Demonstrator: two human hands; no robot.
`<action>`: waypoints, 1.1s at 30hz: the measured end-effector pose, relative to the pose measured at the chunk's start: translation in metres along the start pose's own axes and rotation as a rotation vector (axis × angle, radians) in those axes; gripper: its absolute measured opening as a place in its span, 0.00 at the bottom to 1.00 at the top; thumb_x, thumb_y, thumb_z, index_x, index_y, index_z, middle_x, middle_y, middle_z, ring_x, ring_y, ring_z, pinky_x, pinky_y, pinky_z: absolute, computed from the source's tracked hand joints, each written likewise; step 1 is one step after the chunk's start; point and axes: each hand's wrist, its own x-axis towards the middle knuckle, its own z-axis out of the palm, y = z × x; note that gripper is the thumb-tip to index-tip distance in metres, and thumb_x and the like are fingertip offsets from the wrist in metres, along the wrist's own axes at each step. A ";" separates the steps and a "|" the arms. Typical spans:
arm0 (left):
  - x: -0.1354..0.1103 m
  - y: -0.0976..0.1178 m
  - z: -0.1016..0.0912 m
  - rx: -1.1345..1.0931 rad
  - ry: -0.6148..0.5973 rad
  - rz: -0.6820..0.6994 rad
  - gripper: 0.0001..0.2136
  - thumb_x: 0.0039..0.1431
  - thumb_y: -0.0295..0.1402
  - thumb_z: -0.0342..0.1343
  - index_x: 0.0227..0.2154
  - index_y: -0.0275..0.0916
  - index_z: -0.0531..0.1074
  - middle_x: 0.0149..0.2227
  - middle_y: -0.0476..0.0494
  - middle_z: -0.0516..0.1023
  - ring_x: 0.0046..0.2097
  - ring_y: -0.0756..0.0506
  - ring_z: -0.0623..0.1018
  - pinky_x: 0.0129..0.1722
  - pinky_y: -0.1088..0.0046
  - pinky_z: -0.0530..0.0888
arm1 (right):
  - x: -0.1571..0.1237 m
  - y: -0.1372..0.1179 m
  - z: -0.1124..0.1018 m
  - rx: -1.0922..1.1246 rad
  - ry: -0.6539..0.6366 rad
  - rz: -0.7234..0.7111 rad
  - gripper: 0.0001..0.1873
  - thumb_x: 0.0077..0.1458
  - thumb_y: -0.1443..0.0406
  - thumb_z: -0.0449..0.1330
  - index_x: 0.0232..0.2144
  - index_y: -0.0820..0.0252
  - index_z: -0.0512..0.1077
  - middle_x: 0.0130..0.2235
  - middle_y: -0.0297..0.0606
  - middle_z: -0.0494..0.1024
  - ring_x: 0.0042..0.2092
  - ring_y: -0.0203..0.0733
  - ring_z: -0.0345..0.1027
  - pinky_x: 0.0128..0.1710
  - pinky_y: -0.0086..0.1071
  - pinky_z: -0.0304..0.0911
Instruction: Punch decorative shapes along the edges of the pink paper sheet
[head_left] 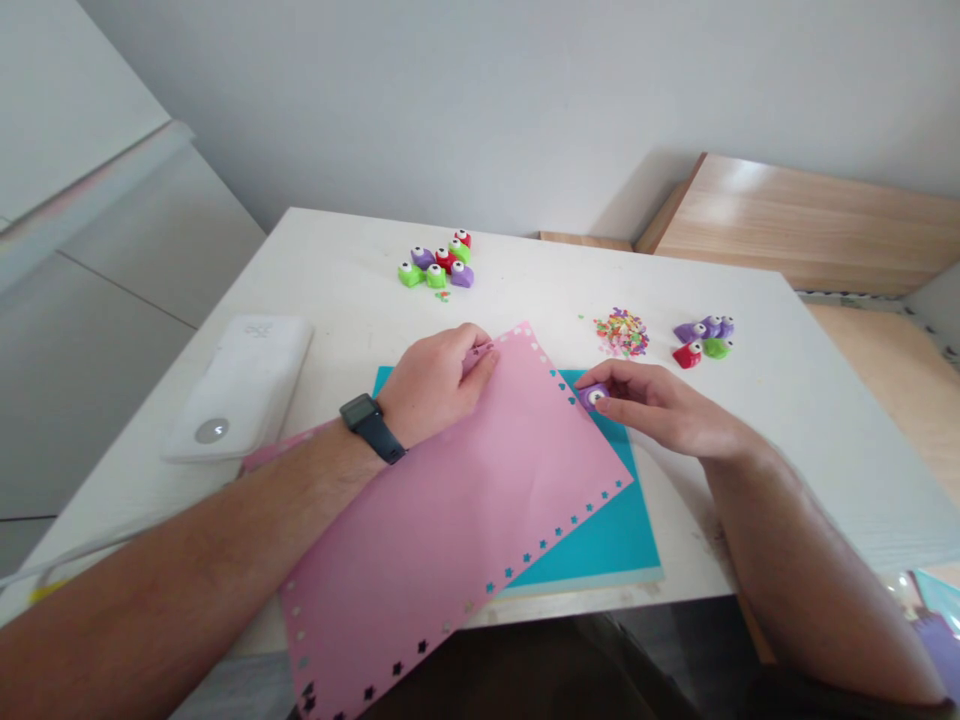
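A pink sheet of paper (450, 500) with small shapes punched along its edges lies slanted across the table. My left hand (439, 375) grips its far edge, fingers curled over the paper. My right hand (660, 400) holds a purple craft punch (594, 396) between thumb and fingers, at the sheet's right edge beside a few punched holes. Under the pink sheet is blue paper (600, 530), partly covered. The sheet's near corner hangs past the table's front edge. Whether the punch is pressed down cannot be made out.
Several coloured punches (442, 262) stand at the back of the white table (525, 280). More punches (705, 338) sit at the right, near a pile of paper confetti (622, 332). A white power-bank-like device (244, 385) with a cable lies at the left.
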 end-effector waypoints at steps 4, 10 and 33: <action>0.000 0.000 0.000 0.007 0.000 -0.002 0.12 0.70 0.43 0.51 0.42 0.41 0.73 0.37 0.44 0.82 0.39 0.42 0.80 0.38 0.66 0.72 | 0.000 -0.002 0.000 -0.004 0.003 0.009 0.19 0.65 0.53 0.62 0.51 0.56 0.76 0.39 0.37 0.76 0.39 0.42 0.65 0.38 0.36 0.62; 0.000 0.000 0.000 0.006 -0.008 -0.006 0.12 0.70 0.42 0.52 0.42 0.41 0.74 0.37 0.43 0.82 0.39 0.42 0.81 0.39 0.66 0.73 | 0.000 -0.002 0.000 -0.010 -0.001 -0.003 0.19 0.65 0.52 0.62 0.51 0.57 0.76 0.37 0.36 0.74 0.37 0.40 0.64 0.37 0.35 0.61; 0.001 0.003 -0.001 0.015 -0.005 -0.007 0.12 0.70 0.42 0.50 0.41 0.40 0.74 0.36 0.43 0.82 0.37 0.43 0.80 0.37 0.66 0.72 | -0.002 0.002 0.001 -0.085 0.012 0.048 0.19 0.64 0.52 0.63 0.50 0.55 0.73 0.37 0.37 0.76 0.37 0.41 0.67 0.35 0.35 0.64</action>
